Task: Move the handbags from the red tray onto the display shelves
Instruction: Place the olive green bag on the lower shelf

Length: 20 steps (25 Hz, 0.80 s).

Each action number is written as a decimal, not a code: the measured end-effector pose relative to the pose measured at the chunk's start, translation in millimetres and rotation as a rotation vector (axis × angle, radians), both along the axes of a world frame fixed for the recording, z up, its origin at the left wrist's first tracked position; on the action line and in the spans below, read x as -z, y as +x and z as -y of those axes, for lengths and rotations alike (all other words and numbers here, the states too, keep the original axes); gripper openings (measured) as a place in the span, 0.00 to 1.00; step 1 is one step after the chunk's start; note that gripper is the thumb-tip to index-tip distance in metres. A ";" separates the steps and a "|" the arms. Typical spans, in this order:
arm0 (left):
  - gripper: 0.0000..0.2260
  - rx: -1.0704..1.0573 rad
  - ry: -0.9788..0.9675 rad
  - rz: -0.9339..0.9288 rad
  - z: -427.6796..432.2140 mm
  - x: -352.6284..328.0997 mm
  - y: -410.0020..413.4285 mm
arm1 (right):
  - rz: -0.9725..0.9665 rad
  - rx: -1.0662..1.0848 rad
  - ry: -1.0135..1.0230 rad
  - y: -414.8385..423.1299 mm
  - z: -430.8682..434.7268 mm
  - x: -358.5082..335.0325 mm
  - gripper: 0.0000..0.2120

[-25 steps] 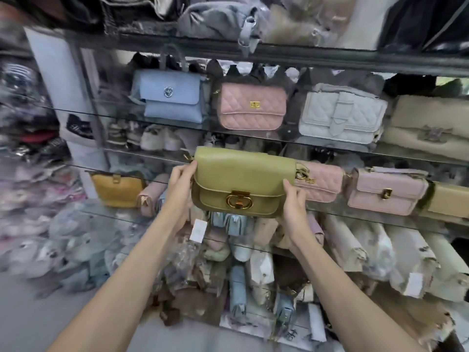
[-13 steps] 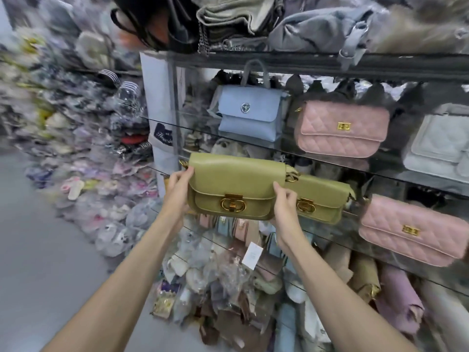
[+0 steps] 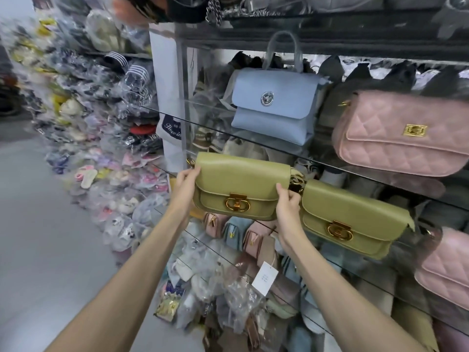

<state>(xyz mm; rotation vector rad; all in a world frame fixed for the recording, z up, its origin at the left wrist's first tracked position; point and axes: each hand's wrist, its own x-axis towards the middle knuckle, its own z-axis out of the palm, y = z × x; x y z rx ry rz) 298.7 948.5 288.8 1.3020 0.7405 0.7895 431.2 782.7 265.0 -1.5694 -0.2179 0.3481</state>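
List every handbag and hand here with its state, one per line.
Held green handbag: upright, flap clasped, gripped at both ends.
Left hand: grips its left end.
Right hand: grips its right end.
Second green handbag: standing upright, flap clasped.
Blue handbag: standing upright, flap shut.
Pink quilted handbag: standing, flap shut.

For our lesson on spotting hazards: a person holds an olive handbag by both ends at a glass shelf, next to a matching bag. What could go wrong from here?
The held olive handbag is at the front edge of the glass shelf; if the left hand and right hand release early, it might tip off. The metal ring beside the second olive handbag could scuff it. The dangling white tag may snag.
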 end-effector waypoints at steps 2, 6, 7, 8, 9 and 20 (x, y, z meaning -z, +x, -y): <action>0.13 0.016 0.002 -0.031 -19.8 8.6 19.9 | -0.018 0.028 0.013 10.2 -14.1 4.6 0.44; 0.16 0.101 0.028 -0.058 -57.1 18.1 64.5 | -0.010 0.091 0.017 37.2 -37.9 15.0 0.37; 0.16 0.134 0.036 -0.073 -66.1 18.1 77.1 | -0.012 0.131 0.020 43.1 -44.5 16.0 0.38; 0.16 0.170 0.040 -0.082 -73.6 16.4 88.4 | -0.021 0.171 0.021 48.2 -51.1 16.3 0.39; 0.15 0.202 0.032 -0.086 -81.7 17.1 100.3 | -0.027 0.221 0.014 53.8 -58.3 16.9 0.38; 0.11 0.416 -0.006 -0.071 -122.6 39.5 177.7 | -0.039 0.551 -0.033 79.1 -86.7 41.7 0.30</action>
